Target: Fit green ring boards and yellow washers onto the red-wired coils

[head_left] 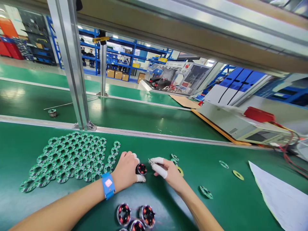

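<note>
A green counter point(197, 160) is bounded along its far edge by a metal rail point(144, 132). A pale instrument case point(216, 120) is seen past its far right corner, and a white sheet point(281, 195) is laid along its right side. Toward its left edge, green ring boards point(63, 176) are set out in close rows.

Near the front edge, several wound rings point(147, 215) with red and black inner parts are grouped; some are cut off by the bottom of the view. The two hands are placed at mid-counter, apart from each other. By the left hand point(128, 165), its wrist banded with a blue strap point(108, 186), a dark wound piece point(141, 169) is clamped between thumb and fingers. In the right hand point(166, 168), whose fingertips are covered in white, a slender metal tool point(150, 162) is pinched.

The wound piece is located between the hands, gripped by the left, while the tool's tip is separated from it by a small gap, on the right and slightly toward the far edge. No long axis can be told for so squat a piece; its red-marked face appears turned up and rightward.
</note>
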A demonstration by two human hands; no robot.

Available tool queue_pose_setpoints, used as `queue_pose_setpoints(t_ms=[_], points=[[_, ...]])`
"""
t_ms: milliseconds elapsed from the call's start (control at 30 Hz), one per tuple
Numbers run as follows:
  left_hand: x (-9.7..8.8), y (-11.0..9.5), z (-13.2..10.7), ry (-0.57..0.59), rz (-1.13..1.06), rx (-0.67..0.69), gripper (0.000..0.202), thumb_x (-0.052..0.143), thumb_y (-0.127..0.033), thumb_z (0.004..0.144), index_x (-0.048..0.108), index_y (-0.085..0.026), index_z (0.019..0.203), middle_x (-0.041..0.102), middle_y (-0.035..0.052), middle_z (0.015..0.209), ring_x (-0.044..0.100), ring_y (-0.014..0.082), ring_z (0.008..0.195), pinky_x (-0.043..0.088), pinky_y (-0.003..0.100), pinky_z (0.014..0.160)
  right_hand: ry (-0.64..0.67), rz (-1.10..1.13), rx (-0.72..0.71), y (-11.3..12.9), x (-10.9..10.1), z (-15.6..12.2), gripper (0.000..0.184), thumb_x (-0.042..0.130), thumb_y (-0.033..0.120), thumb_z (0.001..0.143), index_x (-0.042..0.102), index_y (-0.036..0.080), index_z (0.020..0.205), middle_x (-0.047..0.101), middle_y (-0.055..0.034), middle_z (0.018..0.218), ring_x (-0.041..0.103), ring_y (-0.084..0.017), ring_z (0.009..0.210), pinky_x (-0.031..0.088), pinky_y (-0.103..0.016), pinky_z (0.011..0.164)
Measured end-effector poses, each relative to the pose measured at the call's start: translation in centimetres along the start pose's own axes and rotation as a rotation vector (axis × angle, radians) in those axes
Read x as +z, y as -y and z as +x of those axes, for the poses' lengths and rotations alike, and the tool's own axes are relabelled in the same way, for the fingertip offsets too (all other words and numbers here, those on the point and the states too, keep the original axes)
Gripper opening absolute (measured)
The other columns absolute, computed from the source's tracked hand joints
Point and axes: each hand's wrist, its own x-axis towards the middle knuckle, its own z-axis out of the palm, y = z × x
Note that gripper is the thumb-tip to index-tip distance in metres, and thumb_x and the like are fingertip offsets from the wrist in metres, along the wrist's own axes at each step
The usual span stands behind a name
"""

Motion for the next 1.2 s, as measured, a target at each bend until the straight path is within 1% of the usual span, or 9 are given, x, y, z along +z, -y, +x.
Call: queue_pose_setpoints(t_ms=[133, 300, 400, 500, 567, 667, 800, 933, 1200], points=[[0.1, -0.1, -0.1, 0.004, 0.013, 0.006, 0.042, 0.07, -0.055, 0.065, 0.064, -0.016, 0.08, 0.06, 0.0063, 0.085, 0.051, 0.0239, 0.088, 0.035, 0.036, 0.078, 0.023, -0.121, -0.118, 0.1, 1.3, -0.4, 0.027, 0.061, 0.035, 0.07, 0.069, 0.017, 0.089, 0.062, -0.0068, 0.081, 0.058, -0.019, 0.071, 0.053, -0.028, 0.057], [0.3, -0.1, -0.2, -0.022, 0.001, 0.014, 0.045, 0.056, -0.06, 0.076, 0.062, -0.015, 0.076, 0.06, 0.0081, 0.085, 0.051, 0.0241, 0.086, 0.035, 0.037, 0.077, -0.013, -0.414, -0.294, 0.4, 2.1, -1.0, 0.022, 0.06, 0.023, 0.075, 0.067, 0.021, 0.096, 0.065, -0.0071, 0.089, 0.058, -0.019, 0.07, 0.053, -0.031, 0.062], [0.4, -0.1, -0.3, -0.032, 0.003, 0.007, 0.045, 0.054, -0.059, 0.077, 0.062, -0.015, 0.077, 0.061, 0.0087, 0.085, 0.052, 0.0246, 0.087, 0.035, 0.038, 0.077, -0.024, -0.549, -0.321, 0.3, 1.9, -1.2, 0.023, 0.06, 0.023, 0.079, 0.066, 0.021, 0.101, 0.066, -0.0076, 0.092, 0.06, -0.02, 0.073, 0.053, -0.033, 0.066], [0.6, -0.1, -0.4, -0.038, 0.014, 0.008, 0.045, 0.053, -0.059, 0.078, 0.061, -0.015, 0.077, 0.061, 0.0087, 0.085, 0.052, 0.0247, 0.087, 0.035, 0.038, 0.077, -0.031, -0.641, -0.379, -0.1, 1.8, -1.3, 0.026, 0.059, 0.025, 0.082, 0.065, 0.02, 0.107, 0.067, -0.0108, 0.1, 0.062, -0.024, 0.087, 0.054, -0.036, 0.075], [0.7, -0.1, -0.4, -0.04, 0.023, 0.014, 0.045, 0.052, -0.059, 0.079, 0.061, -0.016, 0.076, 0.061, 0.0084, 0.085, 0.052, 0.0244, 0.086, 0.035, 0.038, 0.076, -0.045, -0.705, -0.422, -0.3, 1.7, -1.3, 0.029, 0.061, 0.024, 0.081, 0.064, 0.018, 0.11, 0.067, -0.0131, 0.103, 0.062, -0.026, 0.092, 0.053, -0.038, 0.079], [0.7, -0.1, -0.3, -0.044, 0.031, 0.02, 0.045, 0.05, -0.059, 0.08, 0.061, -0.015, 0.076, 0.061, 0.0083, 0.084, 0.052, 0.0243, 0.086, 0.035, 0.038, 0.076, -0.06, -0.784, -0.466, -0.2, 1.8, -1.3, 0.03, 0.062, 0.022, 0.08, 0.064, 0.016, 0.109, 0.067, -0.014, 0.1, 0.063, -0.027, 0.091, 0.054, -0.038, 0.078], [0.8, -0.1, -0.3, -0.051, 0.019, 0.012, 0.046, 0.05, -0.059, 0.08, 0.061, -0.015, 0.077, 0.061, 0.0083, 0.085, 0.052, 0.0243, 0.086, 0.035, 0.038, 0.076, -0.081, -0.877, -0.494, 0.2, 2.0, -1.4, 0.027, 0.06, 0.025, 0.083, 0.065, 0.017, 0.108, 0.068, -0.0118, 0.091, 0.064, -0.025, 0.083, 0.055, -0.034, 0.07], [0.8, -0.1, -0.4, -0.045, 0.016, 0.006, 0.045, 0.05, -0.058, 0.08, 0.061, -0.015, 0.076, 0.061, 0.0085, 0.085, 0.052, 0.0245, 0.086, 0.035, 0.038, 0.076, -0.109, -0.908, -0.512, 0.2, 2.0, -1.4, 0.026, 0.058, 0.028, 0.085, 0.067, 0.016, 0.105, 0.069, -0.0123, 0.087, 0.065, -0.025, 0.078, 0.055, -0.033, 0.065], [0.9, -0.1, -0.3, -0.055, -0.017, -0.004, 0.043, 0.054, -0.057, 0.079, 0.062, -0.015, 0.077, 0.062, 0.0094, 0.085, 0.053, 0.0257, 0.086, 0.035, 0.038, 0.076, -0.073, -0.838, -0.508, 0.4, 1.7, -1.0, 0.026, 0.057, 0.033, 0.086, 0.067, 0.019, 0.105, 0.07, -0.0109, 0.093, 0.066, -0.024, 0.082, 0.055, -0.033, 0.069]])
